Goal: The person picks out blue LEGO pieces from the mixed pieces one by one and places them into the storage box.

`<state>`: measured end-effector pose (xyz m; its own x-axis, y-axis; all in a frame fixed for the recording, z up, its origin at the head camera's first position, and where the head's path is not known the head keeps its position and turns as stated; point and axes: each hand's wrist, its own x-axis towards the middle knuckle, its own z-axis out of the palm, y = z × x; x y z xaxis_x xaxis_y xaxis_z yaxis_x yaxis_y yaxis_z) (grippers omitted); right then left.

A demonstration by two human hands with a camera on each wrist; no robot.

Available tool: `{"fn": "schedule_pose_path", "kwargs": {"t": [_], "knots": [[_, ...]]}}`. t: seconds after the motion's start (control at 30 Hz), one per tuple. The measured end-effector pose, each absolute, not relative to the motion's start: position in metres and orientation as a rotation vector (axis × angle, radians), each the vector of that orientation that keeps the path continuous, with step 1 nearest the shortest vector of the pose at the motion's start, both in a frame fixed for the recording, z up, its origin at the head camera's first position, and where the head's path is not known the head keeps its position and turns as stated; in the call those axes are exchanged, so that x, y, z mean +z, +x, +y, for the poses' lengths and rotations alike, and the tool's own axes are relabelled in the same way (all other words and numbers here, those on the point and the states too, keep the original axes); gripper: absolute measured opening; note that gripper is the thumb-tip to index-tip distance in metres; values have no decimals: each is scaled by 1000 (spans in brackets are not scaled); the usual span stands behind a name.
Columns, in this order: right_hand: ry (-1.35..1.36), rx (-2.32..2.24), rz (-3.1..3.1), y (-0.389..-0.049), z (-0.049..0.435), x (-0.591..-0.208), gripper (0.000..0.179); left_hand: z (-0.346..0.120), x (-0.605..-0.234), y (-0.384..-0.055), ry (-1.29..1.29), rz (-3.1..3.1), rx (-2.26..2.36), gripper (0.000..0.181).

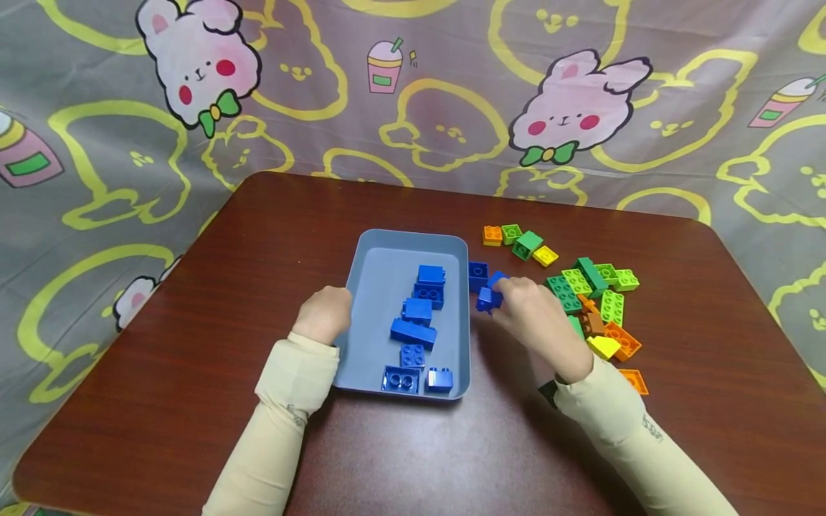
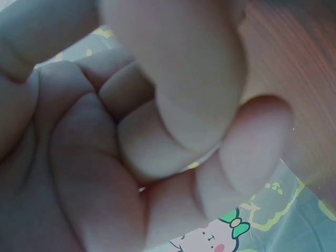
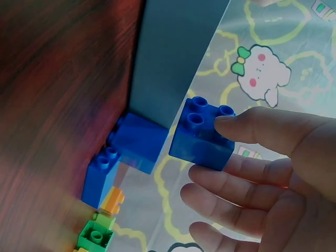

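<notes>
My right hand pinches a blue toy building brick between thumb and fingers, studs showing. It is just outside the right wall of a grey-blue tray. Two more blue bricks lie close by; one blue brick sits against the tray wall, and another blue brick is beside it. Several blue bricks are spread inside the tray. At the tray's left rim is my left hand, its fingers loosely curled with nothing seen in them in the left wrist view.
Right of the tray lies a loose group of green bricks, orange bricks and a yellow piece. Farther back are an orange brick and a green brick. A patterned cloth hangs behind the brown table.
</notes>
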<state>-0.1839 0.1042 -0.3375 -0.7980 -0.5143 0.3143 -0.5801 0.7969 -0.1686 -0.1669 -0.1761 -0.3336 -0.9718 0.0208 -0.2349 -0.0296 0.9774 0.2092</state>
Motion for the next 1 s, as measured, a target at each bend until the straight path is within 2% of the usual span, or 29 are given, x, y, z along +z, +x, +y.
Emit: {"fn": "schedule_pose_path", "kwargs": {"t": [0.23, 0.8, 1.0], "knots": [[894, 350, -2687, -178, 100, -336, 22, -176, -334, -167, -4, 2893, 314, 22], [956, 323, -2669, -161, 87, -331, 35, -176, -335, -168, -16, 2889, 315, 23], [992, 335, -2635, -157, 84, -332, 32, -176, -333, -167, -3, 2894, 319, 23]]}}
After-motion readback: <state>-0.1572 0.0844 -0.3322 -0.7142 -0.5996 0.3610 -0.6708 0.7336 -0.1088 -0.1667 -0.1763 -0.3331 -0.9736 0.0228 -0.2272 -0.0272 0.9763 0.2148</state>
